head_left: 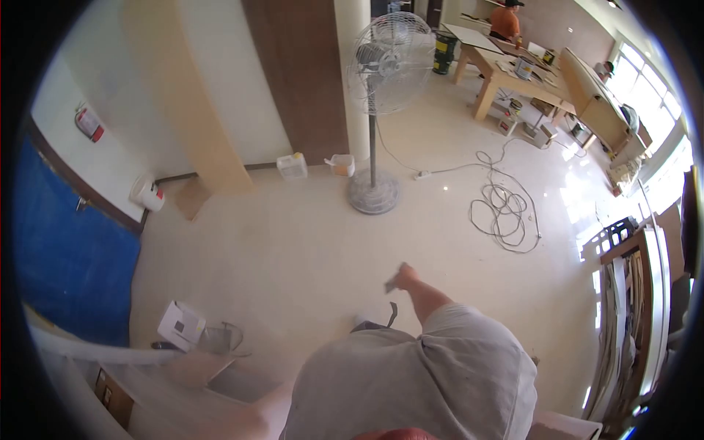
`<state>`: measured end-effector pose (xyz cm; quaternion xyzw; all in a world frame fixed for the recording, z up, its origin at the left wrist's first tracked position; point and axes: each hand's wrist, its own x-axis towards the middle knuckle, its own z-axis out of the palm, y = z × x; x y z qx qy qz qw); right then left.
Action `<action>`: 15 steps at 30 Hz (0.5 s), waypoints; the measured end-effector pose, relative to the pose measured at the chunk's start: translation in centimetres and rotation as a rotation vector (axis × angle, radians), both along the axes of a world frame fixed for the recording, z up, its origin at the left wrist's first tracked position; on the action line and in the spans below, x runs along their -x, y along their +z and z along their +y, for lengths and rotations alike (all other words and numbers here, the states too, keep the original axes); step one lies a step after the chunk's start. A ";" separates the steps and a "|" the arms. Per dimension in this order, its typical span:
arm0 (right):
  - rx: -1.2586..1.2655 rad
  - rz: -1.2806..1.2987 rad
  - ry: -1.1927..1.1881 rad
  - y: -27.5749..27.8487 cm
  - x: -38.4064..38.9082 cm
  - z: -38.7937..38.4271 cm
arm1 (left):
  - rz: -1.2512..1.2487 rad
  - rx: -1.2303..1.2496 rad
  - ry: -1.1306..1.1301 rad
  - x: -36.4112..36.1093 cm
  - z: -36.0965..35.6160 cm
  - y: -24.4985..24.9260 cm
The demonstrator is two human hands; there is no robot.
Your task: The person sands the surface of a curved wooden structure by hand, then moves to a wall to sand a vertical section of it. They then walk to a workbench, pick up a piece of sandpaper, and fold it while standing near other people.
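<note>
My right hand [405, 276] reaches out low in front of my grey shirt, fingers closed on a small flat grey piece [390, 286]. Pale floor lies behind it. At the lower left my left hand [194, 369] is smeared by motion, its fingers not distinct. It overlaps the edge of a grey flat panel [246, 383] and is near a white curved rail [121, 355]. Just beyond that hand are a white box [181, 325] and a clear container with a handle [217, 339]. A dark strap end [393, 315] shows beside my shirt.
A pedestal fan [372, 165] stands ahead, near white jugs [292, 166]. A coiled cable [506, 213] lies on the floor at right. Boards [638, 301] lean in a rack at far right. People [506, 23] are by a wooden workbench [488, 92]. A blue door [66, 242] is left.
</note>
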<state>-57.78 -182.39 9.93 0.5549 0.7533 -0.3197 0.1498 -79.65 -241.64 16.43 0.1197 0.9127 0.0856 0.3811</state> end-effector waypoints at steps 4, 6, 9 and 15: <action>-0.069 0.281 0.165 -1.1 10.8 1.5 | -0.037 0.008 -0.074 5.1 3.5 0.5; -0.015 0.391 0.067 2.2 14.7 1.1 | -0.050 0.017 -0.128 7.9 4.3 0.1; -0.100 0.508 0.056 3.5 17.3 1.0 | -0.064 0.041 -0.255 13.3 6.0 -0.7; -0.185 0.425 -0.246 -0.3 7.0 -0.1 | -0.037 0.101 -0.705 26.8 19.0 -1.0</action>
